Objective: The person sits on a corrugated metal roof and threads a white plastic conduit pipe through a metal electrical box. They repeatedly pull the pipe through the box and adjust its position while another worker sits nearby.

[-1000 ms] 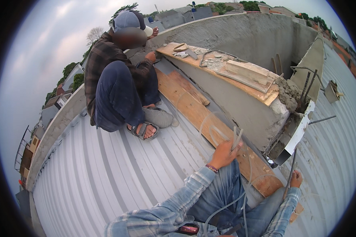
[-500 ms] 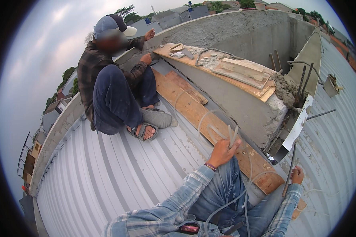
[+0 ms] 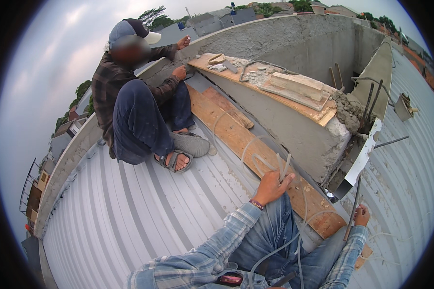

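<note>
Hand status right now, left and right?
Left hand: closed, holding clear tubing.
Right hand: fingers curled, beside the dark rod; cannot tell whether it grips anything.

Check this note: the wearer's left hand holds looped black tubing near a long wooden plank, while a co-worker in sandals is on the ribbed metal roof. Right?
Not quite: the tubing is pale and see-through, not black, as the head view shows. The wearer's left hand does hold it near the wooden plank, and the co-worker is in sandals on the metal roof.
</note>
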A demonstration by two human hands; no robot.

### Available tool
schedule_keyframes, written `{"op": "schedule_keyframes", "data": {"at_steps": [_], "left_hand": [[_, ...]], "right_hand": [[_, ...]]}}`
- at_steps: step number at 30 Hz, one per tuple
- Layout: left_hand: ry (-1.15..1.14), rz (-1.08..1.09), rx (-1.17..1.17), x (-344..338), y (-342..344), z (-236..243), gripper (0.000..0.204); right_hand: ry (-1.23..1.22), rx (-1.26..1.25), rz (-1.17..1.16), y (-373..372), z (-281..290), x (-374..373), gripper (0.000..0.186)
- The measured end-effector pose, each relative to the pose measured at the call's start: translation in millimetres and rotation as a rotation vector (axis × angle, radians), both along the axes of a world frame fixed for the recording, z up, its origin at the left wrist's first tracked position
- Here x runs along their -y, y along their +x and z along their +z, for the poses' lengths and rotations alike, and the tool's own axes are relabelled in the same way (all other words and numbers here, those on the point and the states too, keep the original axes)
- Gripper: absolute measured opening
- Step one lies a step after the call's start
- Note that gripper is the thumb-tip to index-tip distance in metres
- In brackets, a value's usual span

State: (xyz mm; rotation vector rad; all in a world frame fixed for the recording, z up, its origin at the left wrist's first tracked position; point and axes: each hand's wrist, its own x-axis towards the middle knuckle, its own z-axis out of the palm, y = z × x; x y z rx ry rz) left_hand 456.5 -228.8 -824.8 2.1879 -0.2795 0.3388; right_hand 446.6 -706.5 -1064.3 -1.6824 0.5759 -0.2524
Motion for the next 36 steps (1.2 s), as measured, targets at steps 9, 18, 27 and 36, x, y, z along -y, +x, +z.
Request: {"op": "schedule_keyframes", "data": {"at_steps": [9,18,27,36], "left_hand": [[0.008,-0.003,-0.039,1,-1,4,0.035],[0.012,0.006,-0.026,1,-1,3,0.035],[-0.010,0.027,-0.112,-1,-10,1,0.033],[0.011,0.027,-0.028,-3,0,-7,0.033]], "right_hand": [[-0.022,-0.002,0.001,-1,2,0,0.028],[-0.014,-0.006,0.000,0,0,1,0.027],[-0.040,-0.045,-0.002,-2,5,-4,0.024],[0.019,0.024,0.003,0,-2,-2,0.026]]}}
